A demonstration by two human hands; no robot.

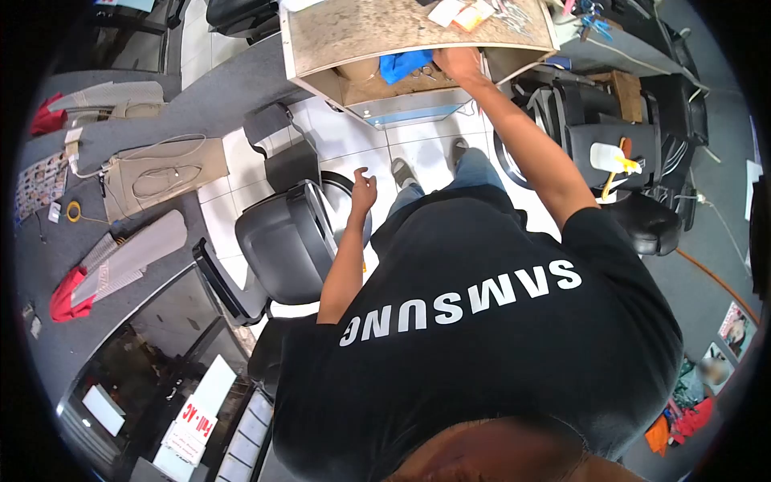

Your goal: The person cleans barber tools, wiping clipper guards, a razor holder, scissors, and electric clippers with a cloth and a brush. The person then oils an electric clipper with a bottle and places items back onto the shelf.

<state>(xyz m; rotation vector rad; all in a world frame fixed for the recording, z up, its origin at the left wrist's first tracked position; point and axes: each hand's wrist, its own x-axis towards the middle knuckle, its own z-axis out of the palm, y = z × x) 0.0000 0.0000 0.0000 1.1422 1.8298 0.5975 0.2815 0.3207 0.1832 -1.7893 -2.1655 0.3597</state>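
Observation:
My right hand reaches into the open compartment under the counter top. Beside its fingers lies a bright blue cloth; the fingertips are hidden, so I cannot tell whether they grip anything. A pair of scissors rests in the compartment just below that hand. My left hand hangs at my side, fingers loosely bent and apart, with nothing in it. It is nearest to a black salon chair.
Combs and scissors sit on the counter top near some cards. Another black chair stands at right, bearing a white container. On the left are a cardboard piece with a cable and a glass door.

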